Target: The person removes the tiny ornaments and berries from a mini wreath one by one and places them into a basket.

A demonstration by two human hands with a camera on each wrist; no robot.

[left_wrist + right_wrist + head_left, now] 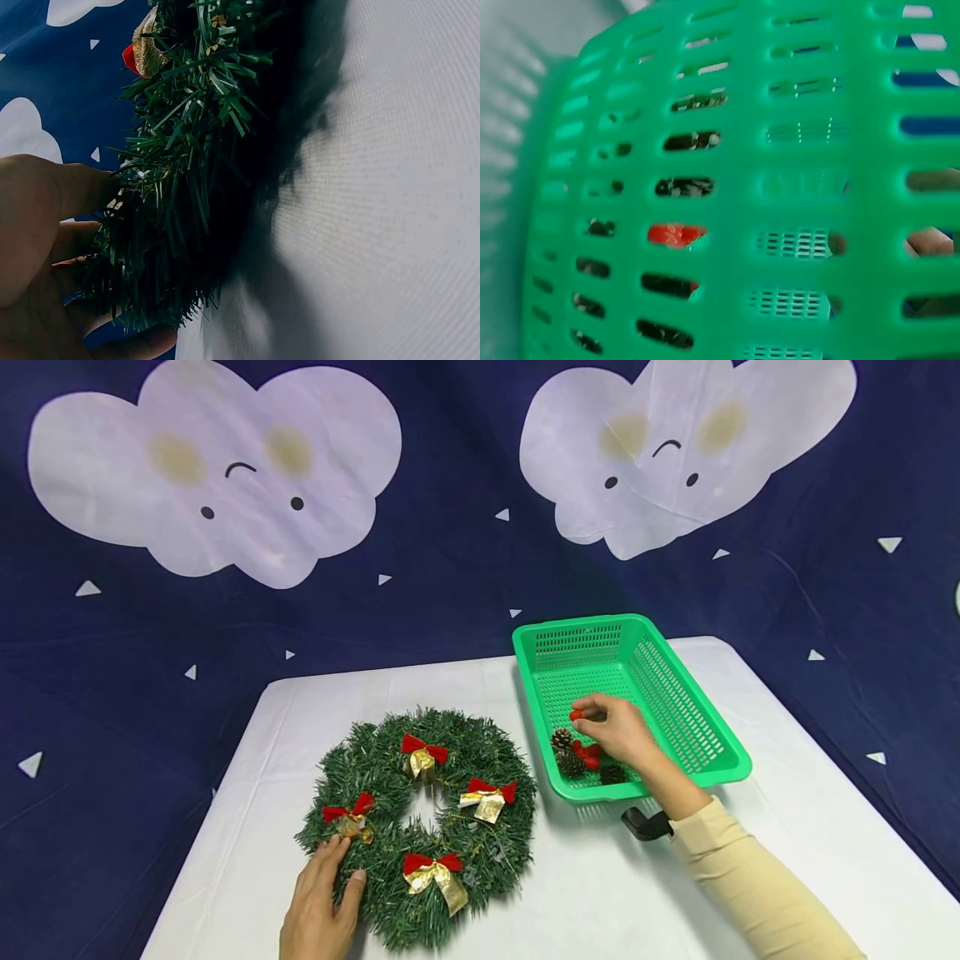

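Note:
A green wreath (480, 852) with several red-and-gold bows lies on the table. My left hand (318, 902) touches its lower left edge, next to a bow (351, 817), fingers fairly straight and thumb apart. In the left wrist view, the left hand (37, 247) is against the wreath's green tinsel (180, 187). Above the green basket (534, 718), my right hand (617, 727) pinches a small round red ornament (576, 715) between thumb and fingers. Below it in the basket are pinecones (570, 763) and more red ornaments (592, 762). The basket wall (735, 187) mostly hides the right hand in its wrist view.
The white-covered table (600, 893) carries the wreath at left and the basket at right. A black strap-like piece (645, 825) shows at my right wrist, near the basket's front rim. Behind the table hangs a dark blue cloth (450, 552) with white clouds and triangles.

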